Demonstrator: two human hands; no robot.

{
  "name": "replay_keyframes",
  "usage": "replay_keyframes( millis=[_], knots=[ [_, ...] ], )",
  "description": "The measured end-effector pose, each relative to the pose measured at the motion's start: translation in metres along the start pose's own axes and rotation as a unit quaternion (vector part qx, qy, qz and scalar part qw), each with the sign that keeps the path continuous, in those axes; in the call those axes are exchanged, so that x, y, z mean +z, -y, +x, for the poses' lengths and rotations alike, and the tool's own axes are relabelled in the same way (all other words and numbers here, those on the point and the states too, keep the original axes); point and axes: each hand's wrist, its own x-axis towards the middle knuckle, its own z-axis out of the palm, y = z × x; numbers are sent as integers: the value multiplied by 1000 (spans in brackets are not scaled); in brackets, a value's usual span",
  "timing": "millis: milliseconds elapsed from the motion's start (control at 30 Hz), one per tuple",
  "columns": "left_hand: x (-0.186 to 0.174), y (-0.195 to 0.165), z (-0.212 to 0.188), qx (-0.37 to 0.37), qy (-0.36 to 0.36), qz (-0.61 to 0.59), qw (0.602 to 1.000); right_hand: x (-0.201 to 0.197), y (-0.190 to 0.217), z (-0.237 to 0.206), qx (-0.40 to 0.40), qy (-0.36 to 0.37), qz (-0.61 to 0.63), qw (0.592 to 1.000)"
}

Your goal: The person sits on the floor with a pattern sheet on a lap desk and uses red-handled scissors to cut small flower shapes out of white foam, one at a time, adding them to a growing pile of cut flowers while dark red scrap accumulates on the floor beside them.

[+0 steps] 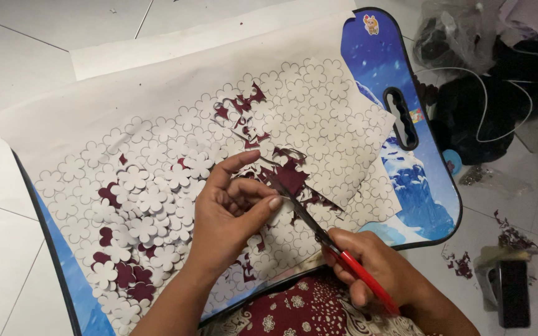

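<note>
meanwhile right hand [375, 264] angles scissors [319, 233]; left hand [231, 208] pinches scrap [291, 177].

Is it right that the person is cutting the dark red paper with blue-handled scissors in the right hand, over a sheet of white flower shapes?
Not quite. The head view shows the scissors have red handles, not blue. The rest holds: the right hand works them, cutting the dark red paper that the left hand pinches, over the sheet of white flower shapes.
</note>
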Motion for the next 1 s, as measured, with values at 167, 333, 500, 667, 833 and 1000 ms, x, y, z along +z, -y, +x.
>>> replay_keyframes(
  millis=[167, 333, 500, 667, 833, 1000],
  knots=[
    [14, 8, -8, 11, -33, -39, 999, 3, 3, 4, 9, -11, -51, 999],
    [18, 9, -12, -5, -23, -29, 999, 5, 16, 5, 3, 15, -66, 998],
    [19, 4, -15, -23, 0, -15, 1000, 4, 25, 5, -11, 13, -87, 996],
    [21, -1, -14, -46, 4, 27, 999, 3, 27, 4, -8, 9, -98, 995],
    [21, -6, -13, -54, 9, 53, 997, 1, 26, 4, -29, 14, -119, 992],
    [20, -9, -14, -54, 11, 63, 996, -1, 26, 5, -25, 13, -141, 990]
  ],
)
